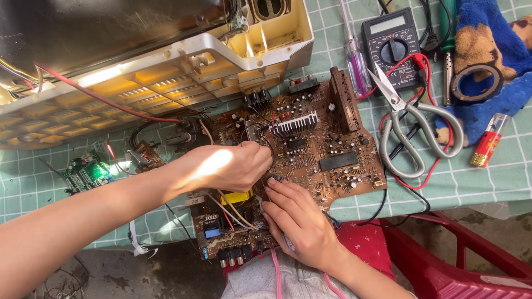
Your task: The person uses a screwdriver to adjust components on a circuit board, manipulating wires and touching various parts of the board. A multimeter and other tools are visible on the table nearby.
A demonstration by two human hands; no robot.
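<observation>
A brown circuit board (332, 149) with a black finned heat sink (293, 124) and a yellow transformer (237, 197) lies on the checked cloth. My left hand (227, 166) reaches in from the left above the board's middle. Its fingers are pinched together at a thin wire near a metal can. My right hand (299, 221) comes from below and rests on the board's near edge. Its fingers are curled over that edge and the thumb tip presses on the board just under my left hand.
A cream plastic casing (166, 77) with red wires stands behind the board. A small green board (87, 173) lies at the left. At the right are scissors (407, 130), a multimeter (392, 47), screwdrivers (354, 55), a tape roll (476, 82), a lighter (489, 141) and a red plastic chair (443, 260).
</observation>
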